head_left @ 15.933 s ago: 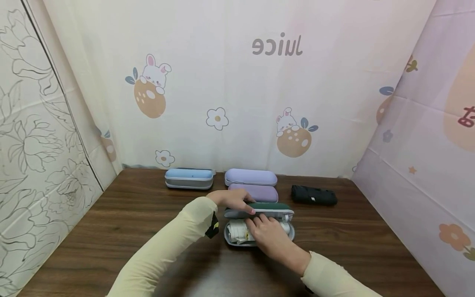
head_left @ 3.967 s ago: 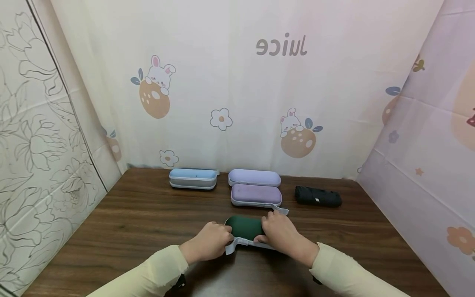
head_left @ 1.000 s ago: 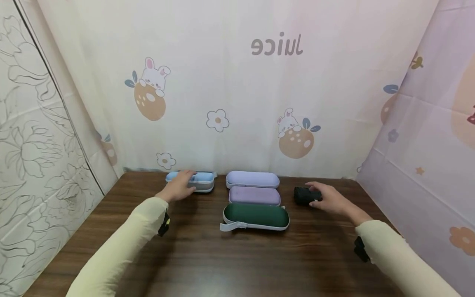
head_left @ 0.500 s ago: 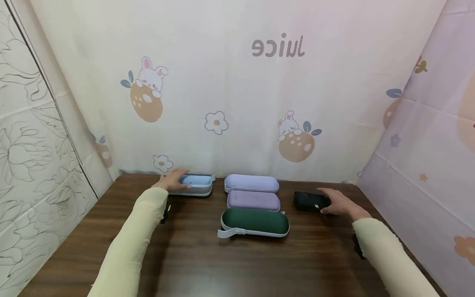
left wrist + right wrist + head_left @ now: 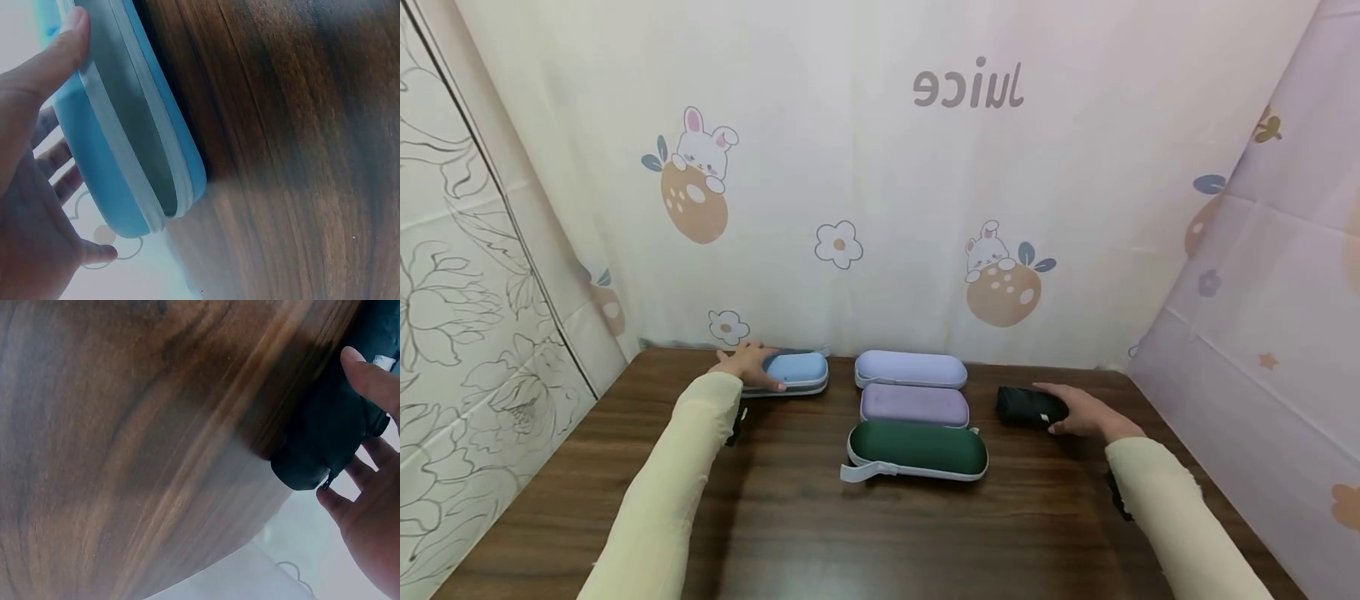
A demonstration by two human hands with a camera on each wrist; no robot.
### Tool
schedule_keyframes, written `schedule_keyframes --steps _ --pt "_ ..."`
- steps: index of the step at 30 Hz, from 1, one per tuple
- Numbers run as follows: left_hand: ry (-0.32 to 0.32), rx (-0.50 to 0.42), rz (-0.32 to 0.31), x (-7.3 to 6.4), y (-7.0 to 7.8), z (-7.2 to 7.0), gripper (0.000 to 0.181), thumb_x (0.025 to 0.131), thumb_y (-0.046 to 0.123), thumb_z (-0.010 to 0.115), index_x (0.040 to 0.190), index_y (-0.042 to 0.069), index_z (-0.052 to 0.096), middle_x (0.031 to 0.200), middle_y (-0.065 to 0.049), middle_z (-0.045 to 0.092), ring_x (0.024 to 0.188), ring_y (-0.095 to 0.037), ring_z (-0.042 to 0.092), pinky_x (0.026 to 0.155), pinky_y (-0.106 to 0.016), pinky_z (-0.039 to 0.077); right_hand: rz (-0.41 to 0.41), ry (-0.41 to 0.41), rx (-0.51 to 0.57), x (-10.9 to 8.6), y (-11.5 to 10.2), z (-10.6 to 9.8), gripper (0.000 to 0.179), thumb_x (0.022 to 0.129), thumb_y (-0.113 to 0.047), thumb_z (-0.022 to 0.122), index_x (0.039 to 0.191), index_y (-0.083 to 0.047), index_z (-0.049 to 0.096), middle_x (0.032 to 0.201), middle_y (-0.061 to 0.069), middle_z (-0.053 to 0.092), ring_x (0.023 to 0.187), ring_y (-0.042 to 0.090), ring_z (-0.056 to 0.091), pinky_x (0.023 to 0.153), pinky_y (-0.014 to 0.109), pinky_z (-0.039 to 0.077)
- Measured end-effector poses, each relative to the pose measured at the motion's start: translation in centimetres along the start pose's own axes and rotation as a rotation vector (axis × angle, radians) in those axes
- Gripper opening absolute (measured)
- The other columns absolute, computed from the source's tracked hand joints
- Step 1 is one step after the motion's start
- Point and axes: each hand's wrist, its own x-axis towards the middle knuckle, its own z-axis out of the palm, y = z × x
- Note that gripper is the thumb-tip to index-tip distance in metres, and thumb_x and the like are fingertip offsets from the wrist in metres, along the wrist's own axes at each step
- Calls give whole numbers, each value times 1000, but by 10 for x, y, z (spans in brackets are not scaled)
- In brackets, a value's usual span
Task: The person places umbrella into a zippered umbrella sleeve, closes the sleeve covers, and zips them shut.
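My left hand (image 5: 747, 367) is at the light blue zip case (image 5: 797, 369) at the back left. In the left wrist view the thumb lies over the front edge of the blue case (image 5: 103, 159), with the other fingers behind it. Its two zip edges stand apart, showing a grey gap; what is inside cannot be made out. At the right, my right hand (image 5: 1078, 410) holds the end of a black folded umbrella (image 5: 1024, 406) lying on the table. The right wrist view shows the thumb in front of the umbrella (image 5: 331, 425) and the fingers behind it.
Three cases lie in a row mid-table: lilac (image 5: 910, 368) at the back, purple (image 5: 914, 405), then dark green (image 5: 917, 447) with a grey strap (image 5: 859, 472). A printed curtain (image 5: 880, 208) hangs behind the brown wooden table (image 5: 880, 542).
The green case was filled, shut and set before the purple one. Both hands then moved outward to the blue case and the umbrella. The blue case's grey gap has narrowed over the last half second.
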Motion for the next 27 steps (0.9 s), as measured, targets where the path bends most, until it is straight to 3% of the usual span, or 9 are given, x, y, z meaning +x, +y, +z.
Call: schedule_keyframes --steps 5,12,20,27 --pt "5 -25 29 0 0 3 82 81 43 73 142 0 40 141 -29 36 130 -46 29 97 -71 19 21 -2 -25 -2 -3 3 74 77 -9 78 139 3 41 133 37 39 118 56 37 86 65 36" --pt "8 -60 88 -2 -5 4 77 83 39 71 140 -5 42 139 -27 42 123 -40 44 97 -54 36 40 27 -57 -3 -2 7 72 77 -11 78 139 1 43 132 35 42 118 55 39 86 65 37" --pt "9 -211 131 -23 -2 -3 68 83 34 72 135 -4 50 126 -22 55 105 -30 53 89 -47 43 22 61 -60 -9 -4 13 70 77 -9 77 137 3 43 129 36 44 116 54 42 86 63 38" --pt "13 -274 183 -46 6 -14 64 86 37 68 132 -4 53 124 -20 58 103 -27 55 87 -45 44 8 76 -44 -11 -5 14 70 76 -7 78 136 5 44 129 37 44 115 55 42 87 63 38"
